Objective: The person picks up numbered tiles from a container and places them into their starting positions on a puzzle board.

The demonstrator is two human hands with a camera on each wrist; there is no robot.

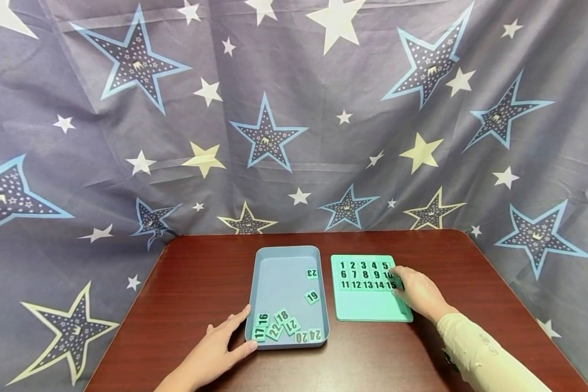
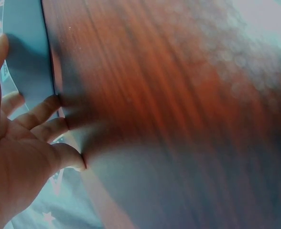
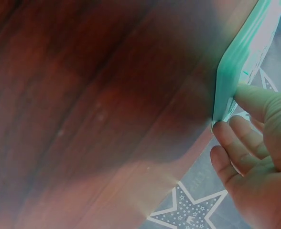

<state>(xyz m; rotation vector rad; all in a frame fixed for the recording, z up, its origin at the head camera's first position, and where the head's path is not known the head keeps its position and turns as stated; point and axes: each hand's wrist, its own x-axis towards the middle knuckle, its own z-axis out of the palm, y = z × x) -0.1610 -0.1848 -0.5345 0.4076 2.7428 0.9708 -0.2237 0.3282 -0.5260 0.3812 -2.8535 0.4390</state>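
Observation:
In the head view, my left hand [image 1: 215,348] lies at the near left corner of a blue-grey tray [image 1: 279,272], thumb and forefinger touching its rim. The left wrist view shows that hand [image 2: 33,124] with spread fingers beside the tray wall [image 2: 28,47]. Inside the tray lie several loose green number tiles, among them the 19 tile [image 1: 312,296] and the 23 tile [image 1: 312,274]. My right hand [image 1: 418,291] touches the right side of a mint-green board [image 1: 367,306], fingertips beside the 15 tile [image 1: 391,285]. Rows of tiles 1 to 15 fill the board's upper part.
The tray and board stand side by side on a dark red-brown wooden table [image 1: 206,283]. Behind the table's far edge hangs a grey curtain [image 1: 264,190] with a star pattern. A dark object partly shows under the right sleeve [image 1: 480,348].

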